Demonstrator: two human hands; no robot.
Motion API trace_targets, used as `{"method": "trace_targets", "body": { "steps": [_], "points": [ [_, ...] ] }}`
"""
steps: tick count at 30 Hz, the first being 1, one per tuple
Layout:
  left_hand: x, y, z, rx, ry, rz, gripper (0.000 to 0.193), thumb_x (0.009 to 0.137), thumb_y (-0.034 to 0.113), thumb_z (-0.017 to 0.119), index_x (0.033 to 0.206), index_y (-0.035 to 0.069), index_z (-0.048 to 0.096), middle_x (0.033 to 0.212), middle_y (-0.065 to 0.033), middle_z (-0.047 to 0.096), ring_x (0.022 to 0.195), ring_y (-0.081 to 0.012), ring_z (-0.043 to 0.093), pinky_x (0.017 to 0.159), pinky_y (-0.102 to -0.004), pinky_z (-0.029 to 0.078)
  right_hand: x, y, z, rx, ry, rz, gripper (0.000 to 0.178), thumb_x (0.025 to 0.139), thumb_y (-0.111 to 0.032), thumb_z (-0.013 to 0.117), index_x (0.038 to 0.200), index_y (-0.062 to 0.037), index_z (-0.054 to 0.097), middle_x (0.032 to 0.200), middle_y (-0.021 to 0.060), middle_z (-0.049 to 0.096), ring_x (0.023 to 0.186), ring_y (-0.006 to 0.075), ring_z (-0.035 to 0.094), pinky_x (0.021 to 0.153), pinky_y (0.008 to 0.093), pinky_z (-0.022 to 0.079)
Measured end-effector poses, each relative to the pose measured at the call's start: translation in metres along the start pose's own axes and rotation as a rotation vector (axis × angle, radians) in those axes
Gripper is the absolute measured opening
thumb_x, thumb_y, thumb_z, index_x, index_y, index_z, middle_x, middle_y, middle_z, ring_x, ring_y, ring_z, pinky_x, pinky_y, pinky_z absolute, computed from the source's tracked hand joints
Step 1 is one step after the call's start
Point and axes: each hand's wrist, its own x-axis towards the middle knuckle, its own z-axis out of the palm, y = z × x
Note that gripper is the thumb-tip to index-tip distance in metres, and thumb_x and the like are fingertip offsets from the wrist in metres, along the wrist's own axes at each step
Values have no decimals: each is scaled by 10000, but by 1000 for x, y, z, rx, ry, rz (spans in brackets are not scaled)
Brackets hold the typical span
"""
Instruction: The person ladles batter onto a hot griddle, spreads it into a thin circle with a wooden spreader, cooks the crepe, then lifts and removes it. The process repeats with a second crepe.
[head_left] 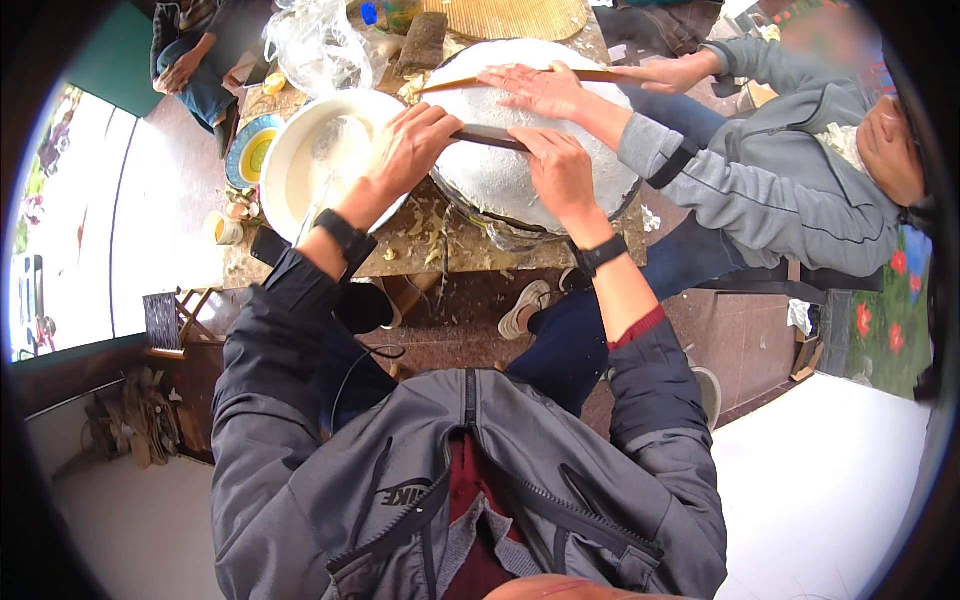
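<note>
My left hand (412,148) and my right hand (560,172) are closed on the two ends of a dark flat bar (490,137). The bar lies across a large round mound with a white, paste-like surface (492,188), near its middle. On the mound's far side, a co-worker's hand (535,90) rests flat on a brown wooden stick (590,76), and their other hand (668,74) grips its right end. Left of the mound stands a white basin (278,190) with pale liquid in it, partly behind my left forearm.
The wooden table (405,255) is strewn with scraps. Around the basin are a blue-rimmed plate (240,160), a clear plastic bag (320,45) and a brown block (422,44). A woven round tray (510,18) sits at the back. The co-worker (800,190) sits close on the right.
</note>
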Motion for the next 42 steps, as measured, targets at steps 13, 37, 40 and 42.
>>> {"method": "trace_targets", "body": {
  "steps": [13, 37, 40, 42],
  "points": [
    [-36, 49, 22, -187, -152, -42, 93, 800, 55, 610, 891, 52, 591, 790, -92, 581, 770, -274, 600, 677, -375, 498, -39, 5, -39, 5, -314, 26, 182, 799, -57, 606, 975, -74, 649, 901, 127, 679, 871, 320, 648, 756, 416, 504],
    [107, -130, 102, -37, -36, -111, 223, 839, 178, 645, 1011, 38, 626, 964, -152, 651, 921, -356, 617, 781, -442, 492, 133, 114, 50, -119, -177, 77, 174, 837, -116, 640, 989, -50, 586, 952, 202, 662, 941, 398, 619, 772, 478, 484],
    [90, -123, 93, -63, -79, -108, 231, 843, 200, 654, 1010, 41, 639, 956, -141, 661, 923, -326, 633, 785, -434, 507, 126, 111, 50, -89, -348, 140, 262, 830, -178, 667, 1031, -43, 566, 991, 193, 648, 968, 410, 595, 791, 481, 472],
    [73, -111, 83, -65, -99, -146, 233, 838, 187, 660, 1007, 28, 639, 913, -130, 656, 907, -326, 633, 778, -423, 510, 118, 106, 47, -54, -352, 83, 291, 834, -191, 667, 1068, -45, 572, 1022, 192, 641, 979, 405, 590, 797, 465, 476]
  ]
}}
